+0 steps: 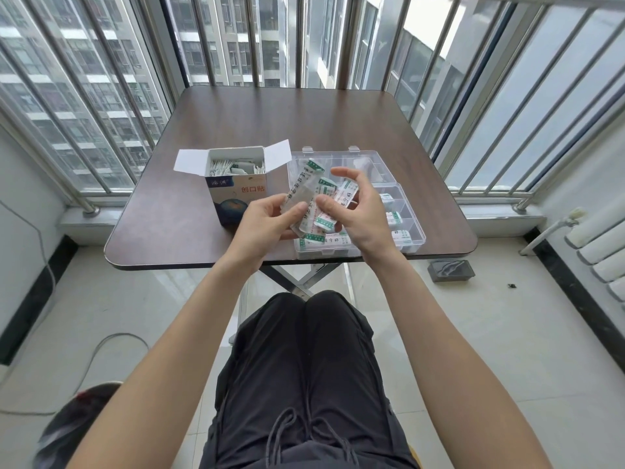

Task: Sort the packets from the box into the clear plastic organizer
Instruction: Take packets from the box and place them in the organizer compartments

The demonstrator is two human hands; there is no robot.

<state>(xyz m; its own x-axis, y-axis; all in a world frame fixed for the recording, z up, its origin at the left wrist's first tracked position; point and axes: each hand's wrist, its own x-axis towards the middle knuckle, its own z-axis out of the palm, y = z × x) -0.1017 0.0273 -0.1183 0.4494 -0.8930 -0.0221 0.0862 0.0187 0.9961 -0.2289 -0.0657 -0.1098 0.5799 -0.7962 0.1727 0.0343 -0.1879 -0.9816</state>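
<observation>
An open white and blue cardboard box (236, 187) stands on the brown table, its flaps up and white packets (233, 168) showing inside. To its right lies the clear plastic organizer (411, 211) with its lid folded back and a few packets in its right compartments. Above the organizer's left side my left hand (267, 225) pinches a fanned bunch of white packets with green ends (306, 184). My right hand (355, 211) grips other packets (346, 194) of the same bunch from the right, thumb and fingers closed on them.
The brown table (304, 123) sits against a railed balcony window. A dark tray (451, 269) lies on the tiled floor at the right, near a white radiator (602, 245). A cable (101, 346) curls on the floor at the left. My knees are under the table's near edge.
</observation>
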